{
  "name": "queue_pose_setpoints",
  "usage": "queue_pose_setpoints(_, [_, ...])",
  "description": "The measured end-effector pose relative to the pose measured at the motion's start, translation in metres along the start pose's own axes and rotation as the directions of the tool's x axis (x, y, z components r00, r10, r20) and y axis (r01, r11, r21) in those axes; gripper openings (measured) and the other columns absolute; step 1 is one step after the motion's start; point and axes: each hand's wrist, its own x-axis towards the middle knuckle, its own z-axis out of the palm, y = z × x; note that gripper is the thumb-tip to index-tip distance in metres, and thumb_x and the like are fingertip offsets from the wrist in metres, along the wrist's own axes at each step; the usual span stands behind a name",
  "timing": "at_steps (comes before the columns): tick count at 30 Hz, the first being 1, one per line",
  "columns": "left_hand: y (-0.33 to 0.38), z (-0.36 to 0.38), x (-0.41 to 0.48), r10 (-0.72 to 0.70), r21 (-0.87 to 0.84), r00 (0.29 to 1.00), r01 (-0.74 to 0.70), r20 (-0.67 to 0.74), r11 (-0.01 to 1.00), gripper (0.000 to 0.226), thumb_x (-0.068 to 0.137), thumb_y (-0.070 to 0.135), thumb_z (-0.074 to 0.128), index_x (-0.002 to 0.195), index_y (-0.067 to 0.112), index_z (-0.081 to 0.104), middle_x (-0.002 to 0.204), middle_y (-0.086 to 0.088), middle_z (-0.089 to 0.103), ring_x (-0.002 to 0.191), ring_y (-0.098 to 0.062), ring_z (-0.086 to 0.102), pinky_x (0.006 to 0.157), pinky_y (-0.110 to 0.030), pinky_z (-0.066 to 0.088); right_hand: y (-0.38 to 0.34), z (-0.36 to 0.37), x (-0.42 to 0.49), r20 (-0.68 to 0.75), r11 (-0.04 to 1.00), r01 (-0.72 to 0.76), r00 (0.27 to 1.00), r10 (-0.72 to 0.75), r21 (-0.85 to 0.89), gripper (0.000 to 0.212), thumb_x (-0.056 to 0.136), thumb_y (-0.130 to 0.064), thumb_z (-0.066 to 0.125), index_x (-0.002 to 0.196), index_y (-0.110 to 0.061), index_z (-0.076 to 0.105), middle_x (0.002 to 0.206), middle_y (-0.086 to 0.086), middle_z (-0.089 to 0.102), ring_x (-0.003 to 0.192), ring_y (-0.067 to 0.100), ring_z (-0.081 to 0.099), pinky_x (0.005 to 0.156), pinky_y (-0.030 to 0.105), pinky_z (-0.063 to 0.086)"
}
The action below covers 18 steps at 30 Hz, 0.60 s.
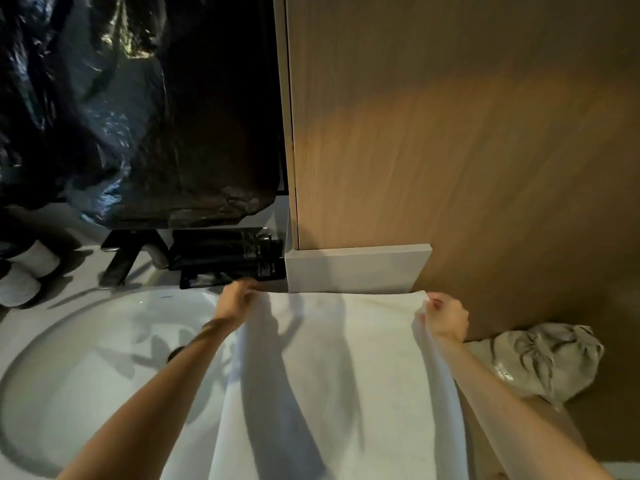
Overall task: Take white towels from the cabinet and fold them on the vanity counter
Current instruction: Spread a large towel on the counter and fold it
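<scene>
1. White towel (pixel 332 375) is spread flat on the bench (pixel 83 268), its left part draped over the sink (pixel 86 358) and its far edge set against the grey ledge (pixel 356 268).
2. Far-left corner is pinched by the left hand (pixel 239 301), far-right corner by the right hand (pixel 445 317).
3. Crumpled grey cloth (pixel 547 362) is seen near the towel's right side; black tubes (pixel 225 254) behind the sink.

I see a plain white towel (pixel 339 375), brown wood-grain panel (pixel 450 133), grey cloth bundle (pixel 543 362) and glossy black bag (pixel 145 140).

wood-grain panel (pixel 467 133) warmly lit right; dark glossy surface (pixel 156 133) left.
</scene>
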Motion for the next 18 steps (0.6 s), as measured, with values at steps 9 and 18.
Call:
queue_pose_setpoints(9, [0.061,0.07,-0.073,0.278,0.203,0.905,-0.22,-0.323,0.954,0.031,0.081,0.001,0.057,0.107,0.016,0.049,0.103,-0.008,0.054,0.094,-0.028,0.05,0.086,-0.035,0.035,-0.005,0.067,-0.086,0.175,0.72,0.66,0.751,-0.637,-0.213,0.047,0.088,-0.014,0.051,0.135,-0.02,0.049,0.148,0.008,0.04,0.127,0.032,0.041,0.108,0.046,0.028])
queue_pose_setpoints(18, [0.045,0.105,-0.094,0.201,0.337,0.979,-0.192,0.006,0.922,0.053,0.099,0.046,0.019,0.151,0.041,0.014,0.159,0.016,0.001,0.148,-0.006,-0.001,0.119,-0.039,-0.004,0.013,0.08,-0.086,0.524,0.49,0.761,0.648,-0.552,-0.426,0.057,0.098,-0.06,0.007,0.152,-0.043,0.013,0.162,-0.007,0.009,0.15,0.024,0.006,0.118,0.057,-0.005])
